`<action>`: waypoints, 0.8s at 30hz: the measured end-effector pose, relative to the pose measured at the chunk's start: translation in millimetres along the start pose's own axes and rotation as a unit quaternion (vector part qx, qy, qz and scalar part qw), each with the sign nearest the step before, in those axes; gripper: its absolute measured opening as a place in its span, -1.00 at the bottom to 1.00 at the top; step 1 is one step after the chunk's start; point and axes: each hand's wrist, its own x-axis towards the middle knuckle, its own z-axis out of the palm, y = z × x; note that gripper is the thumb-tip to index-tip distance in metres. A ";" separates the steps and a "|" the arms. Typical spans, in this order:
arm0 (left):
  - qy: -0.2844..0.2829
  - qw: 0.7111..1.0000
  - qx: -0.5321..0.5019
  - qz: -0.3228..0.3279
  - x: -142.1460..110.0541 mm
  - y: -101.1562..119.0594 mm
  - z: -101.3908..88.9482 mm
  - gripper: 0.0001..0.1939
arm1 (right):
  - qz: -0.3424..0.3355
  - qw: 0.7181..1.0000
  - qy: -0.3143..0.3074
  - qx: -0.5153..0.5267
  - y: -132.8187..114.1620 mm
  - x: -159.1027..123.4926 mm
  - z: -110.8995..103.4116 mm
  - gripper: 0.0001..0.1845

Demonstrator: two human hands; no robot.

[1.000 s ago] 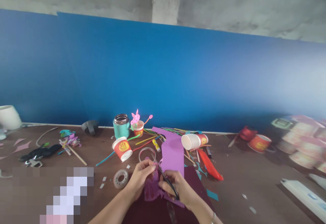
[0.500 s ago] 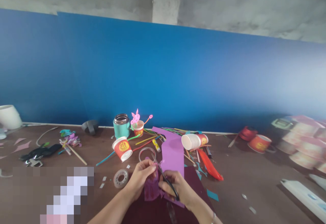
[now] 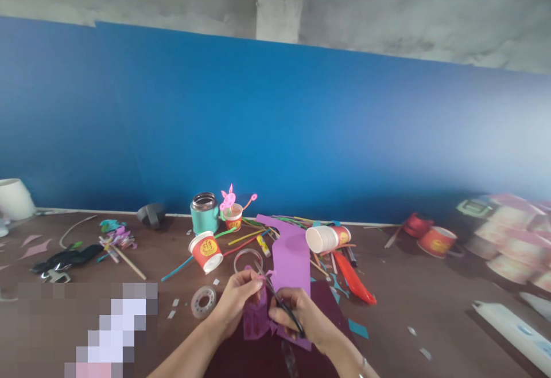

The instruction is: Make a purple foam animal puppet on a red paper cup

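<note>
Purple, thin, ragged-edged sheet piece (image 3: pixel 255 322) is hanging just below the left hand's (image 3: pixel 241 295) fingertips, thumb and forefinger pinching its upper end; the right hand's (image 3: pixel 299 312) fingers are curling around the handles of black-handled metal scissors (image 3: pixel 284 309), whose blades are lying beside that pinch. Cutting is seemingly midway: a broad purple sheet (image 3: pixel 293 260) just beyond the right fingers is showing trimmed edges, while the piece's outline is looking unfinished. Farther beyond the left fingers, an upright red paper cup (image 3: pixel 233 217) is already bearing a pink eared cut-out (image 3: pixel 228 199); nearer them, a tilted red-and-white paper cup (image 3: pixel 205 252) is showing no such cut-out. Fingers are hiding the piece's top, so whether the blades are biting is impossible to tell; pixelation is masking the area left of the left forearm, and blur is softening stacked pale shapes (image 3: pixel 514 240) far right of the right fingers.
</note>
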 end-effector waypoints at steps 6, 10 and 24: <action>0.006 1.000 -0.001 -0.008 0.9 -1.6 -1.0 -0.70 | -0.004 1.000 -0.005 0.001 3.1 1.2 -0.7 -0.63; -0.002 1.000 -0.007 -0.008 1.4 -2.1 -2.2 -0.69 | 0.009 1.000 0.006 -0.015 0.5 0.3 0.3 -0.66; 0.004 0.994 0.104 0.020 7.1 0.1 -9.4 -0.67 | -0.001 0.997 0.074 -0.035 1.1 2.5 -0.7 -0.72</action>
